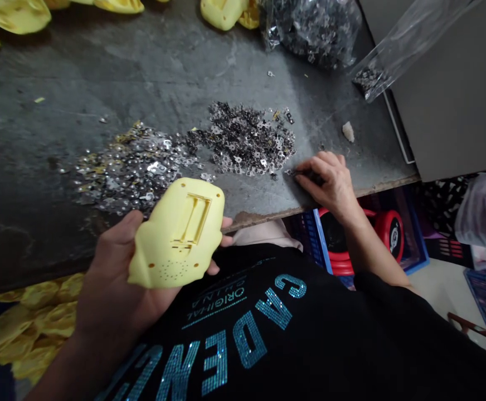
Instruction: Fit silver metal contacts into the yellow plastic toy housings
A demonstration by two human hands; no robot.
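My left hand (120, 267) holds a yellow plastic toy shell (159, 239), its fingers wrapped round from beneath. The shell's battery compartment (196, 220) faces up without a cover, and small speaker holes dot one end. At the table's front edge, my right hand (329, 178) has its fingertips pinched together against the surface beside some small metal contacts (290, 172). What lies between those fingertips is hidden. Left of that hand spreads a pile of dark metal contacts (251, 139). A shinier pile of metal contacts (130, 167) lies just beyond the shell.
Yellow shells (13, 14) lie along the table's far side, and more yellow shells (38, 323) are heaped below at left. A clear bag of metal parts (314, 33) stands at the back. Under the right edge is a blue crate (320, 239) with red round items.
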